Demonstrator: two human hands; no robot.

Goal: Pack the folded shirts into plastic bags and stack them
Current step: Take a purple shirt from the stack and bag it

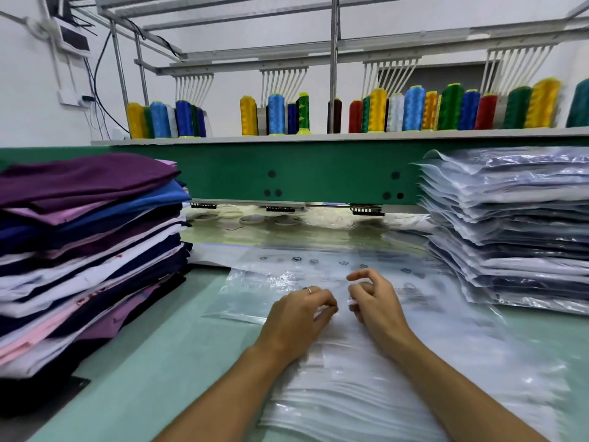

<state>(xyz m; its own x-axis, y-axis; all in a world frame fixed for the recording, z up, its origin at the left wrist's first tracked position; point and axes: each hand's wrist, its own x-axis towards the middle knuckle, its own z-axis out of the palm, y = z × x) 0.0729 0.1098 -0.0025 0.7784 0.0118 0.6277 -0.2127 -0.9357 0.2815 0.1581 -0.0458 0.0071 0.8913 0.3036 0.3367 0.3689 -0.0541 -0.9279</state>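
Here left hand (299, 317) and right hand (376, 303) curl on plastic bags (350, 397), grip unclear; folded shirts (89, 250) leftward, packed stack (510, 234) rightward.

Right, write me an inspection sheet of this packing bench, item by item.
Surface: pale green table, mostly covered by stacks and bags.
Job's things: folded shirts stacked at left, unbagged; bagged shirts stacked at right; empty plastic bags piled front centre, under both forearms.
Clutter: white rings lying under the machine at the back.
Grips: left grip and right grip both have fingers curled at the top bag; blur hides whether they pinch it.
Cables: dark cables hang down the left wall.
Surroundings: green embroidery machine behind the table, thread cones on its shelf.
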